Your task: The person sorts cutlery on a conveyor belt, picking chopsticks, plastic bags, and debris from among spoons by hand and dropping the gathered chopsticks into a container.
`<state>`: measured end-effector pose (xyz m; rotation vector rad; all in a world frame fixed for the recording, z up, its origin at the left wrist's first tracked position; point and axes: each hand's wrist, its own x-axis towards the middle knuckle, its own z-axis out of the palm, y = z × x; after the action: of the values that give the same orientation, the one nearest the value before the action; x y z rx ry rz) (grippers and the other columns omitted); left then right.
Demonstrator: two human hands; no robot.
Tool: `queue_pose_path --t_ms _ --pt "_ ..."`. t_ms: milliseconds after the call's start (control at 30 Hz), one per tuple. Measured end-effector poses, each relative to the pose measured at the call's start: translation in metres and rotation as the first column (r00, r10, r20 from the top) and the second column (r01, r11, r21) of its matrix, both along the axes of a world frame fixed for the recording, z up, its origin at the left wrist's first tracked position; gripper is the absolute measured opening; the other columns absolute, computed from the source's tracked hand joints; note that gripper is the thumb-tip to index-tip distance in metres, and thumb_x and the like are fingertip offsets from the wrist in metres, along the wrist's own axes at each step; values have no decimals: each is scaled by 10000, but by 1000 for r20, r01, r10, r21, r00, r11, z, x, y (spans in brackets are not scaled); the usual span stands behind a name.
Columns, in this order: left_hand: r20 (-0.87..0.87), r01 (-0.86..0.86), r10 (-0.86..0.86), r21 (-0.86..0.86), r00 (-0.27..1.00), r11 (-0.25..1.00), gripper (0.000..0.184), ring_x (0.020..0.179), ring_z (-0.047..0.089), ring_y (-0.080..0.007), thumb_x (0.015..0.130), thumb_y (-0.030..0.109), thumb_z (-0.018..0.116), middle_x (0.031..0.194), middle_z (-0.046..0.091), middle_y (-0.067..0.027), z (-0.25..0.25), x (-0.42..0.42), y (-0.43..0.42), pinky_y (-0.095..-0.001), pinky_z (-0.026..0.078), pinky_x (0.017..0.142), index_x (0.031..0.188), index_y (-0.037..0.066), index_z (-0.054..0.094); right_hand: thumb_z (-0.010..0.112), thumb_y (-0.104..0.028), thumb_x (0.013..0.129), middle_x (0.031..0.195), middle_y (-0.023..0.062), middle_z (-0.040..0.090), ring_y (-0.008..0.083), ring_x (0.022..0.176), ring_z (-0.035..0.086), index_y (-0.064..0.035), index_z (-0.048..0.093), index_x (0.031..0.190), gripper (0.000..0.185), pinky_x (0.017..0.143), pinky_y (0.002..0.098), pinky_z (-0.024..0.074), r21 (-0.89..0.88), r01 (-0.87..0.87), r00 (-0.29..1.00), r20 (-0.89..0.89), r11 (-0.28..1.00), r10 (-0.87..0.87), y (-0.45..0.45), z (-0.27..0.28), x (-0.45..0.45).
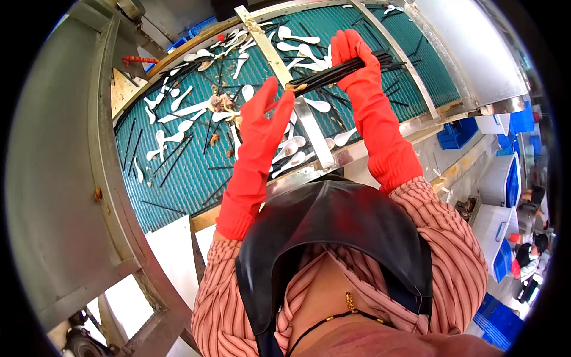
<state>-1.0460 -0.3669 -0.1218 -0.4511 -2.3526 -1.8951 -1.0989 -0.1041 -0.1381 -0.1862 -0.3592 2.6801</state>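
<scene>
My right hand, in a red rubber glove, is closed round a bundle of black chopsticks held above the green conveyor belt. At the bundle's left end is my left hand, also red-gloved, with its fingers apart and holding nothing; whether it touches the chopstick tips I cannot tell. White spoons and loose black chopsticks lie scattered on the green belt. Brownish food scraps sit among them, left of my left hand.
Metal bars cross the belt, one between my hands. A metal panel stands at the left, a metal cover at the upper right. Blue crates and white bins are on the right, with people beyond.
</scene>
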Motion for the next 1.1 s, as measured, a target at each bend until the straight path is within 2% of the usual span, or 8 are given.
queue_pose_path --t_ms 133,200,467,533,667,800,867,1100 --pt "39 -110 105 151 994 982 462 1151 672 -183 995 223 757 1282 697 -118 1 -2 22 -324 545 965 1383 5 633 609 -124 1034 1281 189 714 372 1251 668 26 627 1320 324 1132 524 520 65 -101 989 -106 993 108 -9 -4 2" --pt "92 -175 153 311 984 934 425 1130 667 -172 1009 215 738 1262 697 -102 -16 -6 27 -315 547 949 1364 1 642 610 -158 1015 1183 228 751 355 948 764 40 613 1317 361 894 386 600 528 -203 979 124 825 161 -4 -29 -14" --pt "204 -475 443 148 873 867 378 1090 638 -192 1066 275 638 1206 688 -125 -57 58 12 -329 503 920 1303 -17 670 618 -123 1024 1295 273 694 464 1146 702 40 575 1388 401 1056 482 546 110 -343 935 -59 933 351 -30 2 9" --pt "328 -568 475 312 817 762 371 1064 635 -189 1070 276 632 1177 691 -119 -47 74 30 -326 500 902 1290 -19 677 619 -122 1022 1231 248 730 444 1128 715 61 620 1330 358 1023 454 562 665 -336 920 81 667 383 -27 -25 -1" --pt "134 -572 567 -3 812 820 432 1154 678 -226 1069 326 640 1285 681 -139 -71 94 29 -353 559 980 1324 -22 646 604 -98 1016 1230 318 706 441 1155 708 102 572 1366 405 1045 435 551 397 -434 897 103 808 431 -37 -35 14" --pt "195 -586 562 93 804 805 483 1065 674 -181 1040 355 691 1178 698 -99 -75 104 27 -324 551 955 1344 -18 637 622 -77 1018 1410 287 615 434 1356 575 106 502 1423 460 1204 483 454 46 -496 856 -146 867 497 -36 -24 6" --pt "381 -500 399 219 834 838 635 1054 677 -189 980 404 763 1235 669 -121 -60 96 30 -313 544 901 1405 -31 580 610 -144 1043 1357 291 652 433 1309 617 104 538 1408 447 1173 488 474 487 -518 836 117 703 536 -31 -17 15" --pt "615 -331 158 178 773 927 555 816 695 -173 940 325 796 1006 709 -117 -74 47 21 -289 554 676 1312 -37 599 569 -29 1018 1356 328 634 434 1333 597 133 535 1391 408 1201 484 459 296 -449 889 51 843 456 -37 -29 26"
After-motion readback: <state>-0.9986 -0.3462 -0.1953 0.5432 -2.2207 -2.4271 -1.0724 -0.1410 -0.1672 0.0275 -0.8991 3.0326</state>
